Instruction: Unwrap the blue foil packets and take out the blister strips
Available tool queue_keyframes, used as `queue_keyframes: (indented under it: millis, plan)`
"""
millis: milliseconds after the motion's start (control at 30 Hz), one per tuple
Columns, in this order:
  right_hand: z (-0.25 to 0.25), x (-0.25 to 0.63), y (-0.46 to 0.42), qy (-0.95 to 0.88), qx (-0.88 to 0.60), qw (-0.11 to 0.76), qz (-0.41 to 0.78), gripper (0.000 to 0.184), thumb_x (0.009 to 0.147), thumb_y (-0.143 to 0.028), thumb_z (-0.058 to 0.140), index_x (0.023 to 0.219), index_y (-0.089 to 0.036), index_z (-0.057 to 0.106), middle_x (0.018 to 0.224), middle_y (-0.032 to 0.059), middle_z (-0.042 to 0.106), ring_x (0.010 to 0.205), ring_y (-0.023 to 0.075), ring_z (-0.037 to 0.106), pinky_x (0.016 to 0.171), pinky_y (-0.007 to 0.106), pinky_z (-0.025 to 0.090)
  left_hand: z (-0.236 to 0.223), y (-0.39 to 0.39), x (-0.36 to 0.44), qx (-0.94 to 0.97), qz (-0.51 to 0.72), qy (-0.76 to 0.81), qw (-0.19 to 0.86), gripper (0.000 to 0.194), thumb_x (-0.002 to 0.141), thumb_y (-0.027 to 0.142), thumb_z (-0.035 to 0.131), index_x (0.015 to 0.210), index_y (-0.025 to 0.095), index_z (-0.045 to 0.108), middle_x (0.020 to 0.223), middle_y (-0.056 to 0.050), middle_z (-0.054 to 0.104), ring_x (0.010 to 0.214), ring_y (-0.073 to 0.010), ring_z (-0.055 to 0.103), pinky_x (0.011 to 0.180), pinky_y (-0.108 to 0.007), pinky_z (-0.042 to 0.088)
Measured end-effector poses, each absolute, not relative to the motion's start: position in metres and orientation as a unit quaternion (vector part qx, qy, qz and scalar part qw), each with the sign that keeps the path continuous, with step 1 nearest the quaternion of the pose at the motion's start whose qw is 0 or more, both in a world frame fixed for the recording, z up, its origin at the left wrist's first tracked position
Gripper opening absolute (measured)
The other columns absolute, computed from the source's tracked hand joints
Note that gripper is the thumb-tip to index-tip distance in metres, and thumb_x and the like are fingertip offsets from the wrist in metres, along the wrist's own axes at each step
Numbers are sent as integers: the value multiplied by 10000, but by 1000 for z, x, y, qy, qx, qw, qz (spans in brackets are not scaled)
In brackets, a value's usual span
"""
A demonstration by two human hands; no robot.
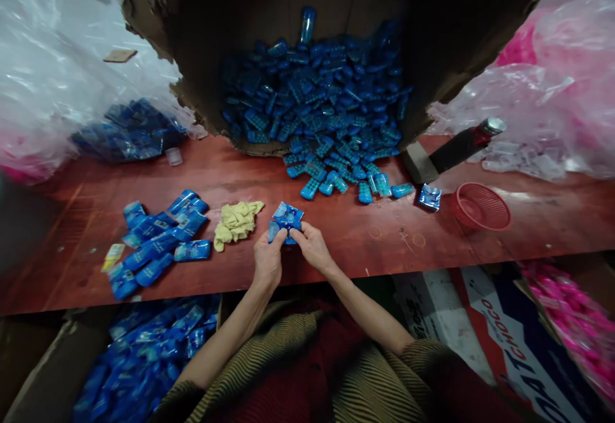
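Both of my hands meet over the red-painted table (346, 240), pinching a small blue printed packet (287, 211). My left hand (268, 259) grips its lower left edge, thumb on top. On the lower right edge, my right hand (314, 248) presses with its thumb in the same way. Just left of the hands lies a crumpled yellow cloth (236, 223). Farther left is a loose group of blue wrapped packs (161, 240). Beyond the hands, small blue plastic cases with clear parts (336, 134) spill from a torn cardboard box (182, 32).
To the right stand a red plastic basket (480, 206), a dark bottle-like object (466, 144) and another blue packet (430, 197). Clear plastic bags (533, 99) crowd the back. Below the table edge, blue packs (148, 359) and pink items (571, 320) fill containers.
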State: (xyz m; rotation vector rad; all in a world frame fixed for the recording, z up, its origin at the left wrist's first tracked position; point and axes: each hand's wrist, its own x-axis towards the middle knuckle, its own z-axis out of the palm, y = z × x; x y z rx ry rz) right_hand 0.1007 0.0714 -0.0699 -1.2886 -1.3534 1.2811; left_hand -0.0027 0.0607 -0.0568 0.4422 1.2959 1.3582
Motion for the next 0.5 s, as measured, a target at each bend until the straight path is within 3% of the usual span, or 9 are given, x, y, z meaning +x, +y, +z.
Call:
queue_keyframes:
  millis: [267, 500]
  plan:
    - [-62, 95, 67, -538, -547, 432, 474, 295, 874, -400, 402, 645, -215, 415, 561, -45, 456, 519, 109, 445, 523, 224, 363, -48, 62, 10, 119, 583, 508, 622, 294, 524, 300, 786, 642, 134, 573, 556, 39, 559, 466, -66, 467, 447, -192, 367]
    - [-56, 107, 62, -539, -530, 453, 473, 306, 854, -402, 448, 627, -197, 452, 587, -40, 443, 565, 103, 408, 548, 218, 341, -50, 59, -12, 145, 500, 459, 720, 382, 511, 334, 825, 747, 97, 641, 632, -26, 631, 513, -98, 555, 454, -189, 429]
